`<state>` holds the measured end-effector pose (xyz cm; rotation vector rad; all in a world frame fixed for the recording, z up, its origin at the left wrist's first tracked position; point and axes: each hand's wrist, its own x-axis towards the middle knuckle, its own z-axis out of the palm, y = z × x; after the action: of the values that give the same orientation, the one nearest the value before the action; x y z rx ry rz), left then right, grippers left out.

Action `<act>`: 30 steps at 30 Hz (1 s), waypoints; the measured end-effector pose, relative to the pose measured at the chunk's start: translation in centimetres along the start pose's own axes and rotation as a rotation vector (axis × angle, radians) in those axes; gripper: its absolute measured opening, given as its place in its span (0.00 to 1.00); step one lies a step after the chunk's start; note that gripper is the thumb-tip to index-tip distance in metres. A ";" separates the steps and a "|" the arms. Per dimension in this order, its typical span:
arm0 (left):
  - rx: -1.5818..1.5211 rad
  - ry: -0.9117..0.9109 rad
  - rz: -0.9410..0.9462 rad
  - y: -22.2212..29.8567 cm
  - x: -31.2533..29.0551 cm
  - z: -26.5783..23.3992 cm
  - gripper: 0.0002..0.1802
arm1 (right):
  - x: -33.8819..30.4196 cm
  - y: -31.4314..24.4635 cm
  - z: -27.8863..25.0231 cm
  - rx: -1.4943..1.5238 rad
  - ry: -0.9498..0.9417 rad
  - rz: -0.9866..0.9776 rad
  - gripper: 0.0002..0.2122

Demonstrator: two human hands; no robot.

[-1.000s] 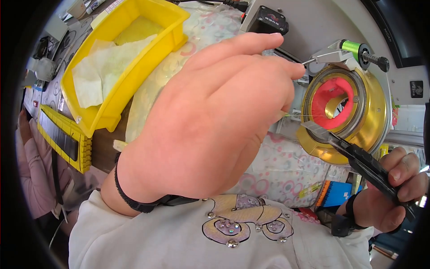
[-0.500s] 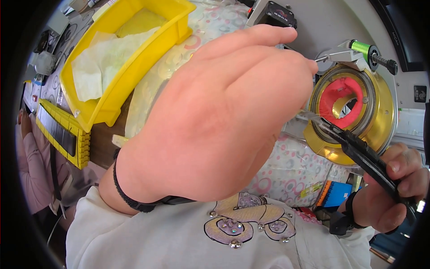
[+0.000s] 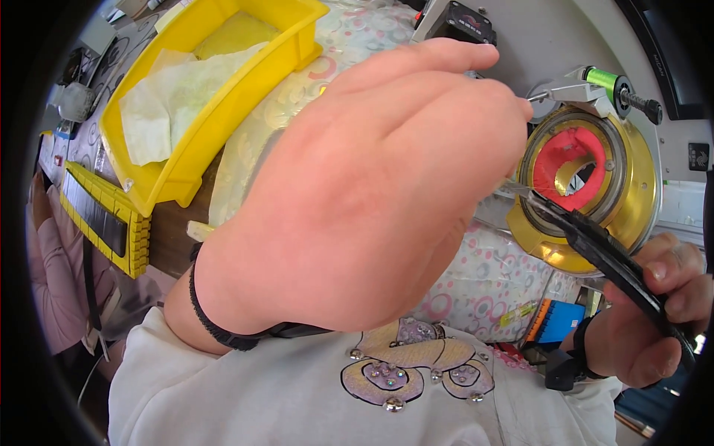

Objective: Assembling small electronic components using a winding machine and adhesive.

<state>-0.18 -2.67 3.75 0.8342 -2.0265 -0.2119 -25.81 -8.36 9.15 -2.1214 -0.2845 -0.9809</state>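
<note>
My left hand [image 3: 372, 186] fills the middle, its back toward me and its fingers bent toward the machine. Most of its fingertips, and whatever they pinch, are hidden behind the hand. At the right, my right hand [image 3: 658, 320] is wrapped round a long, slim black tool [image 3: 613, 260], slanting up and left. A thin, pale, shiny piece [image 3: 513, 189] shows between the tool's upper end and my left hand; I cannot tell which holds it. Just behind the tool stands a gold ring-shaped machine head [image 3: 638, 195] with a pink lining [image 3: 549, 165] around its central hole.
A spool of green thread [image 3: 599, 77] sits above the ring. At the upper left is a yellow bin [image 3: 195, 165] with white sheets [image 3: 167, 104] inside. A yellow holder [image 3: 137, 241] stands below it, near another person's sleeve [image 3: 56, 260]. A blue notebook [image 3: 558, 322] lies low right.
My left hand has shifted slightly right and up. The black tool has turned a little in my right hand, its lower end moving slightly right. Both hands keep nearly the same pose.
</note>
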 end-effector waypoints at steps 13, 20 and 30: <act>0.004 0.012 0.005 -0.2 0.0 0.2 0.06 | 0.5 1.9 -0.2 0.009 -0.082 -0.129 0.25; -0.012 0.013 0.012 -0.3 -0.1 0.2 0.06 | 0.0 0.8 2.3 -0.018 0.281 0.013 0.24; -0.005 0.023 0.013 -0.3 -0.1 0.3 0.06 | 0.5 -1.8 2.1 -0.054 0.147 0.075 0.22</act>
<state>-0.25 -2.88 3.39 0.8160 -2.0087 -0.1992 -25.20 -5.71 9.65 -2.0793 -0.1060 -1.1045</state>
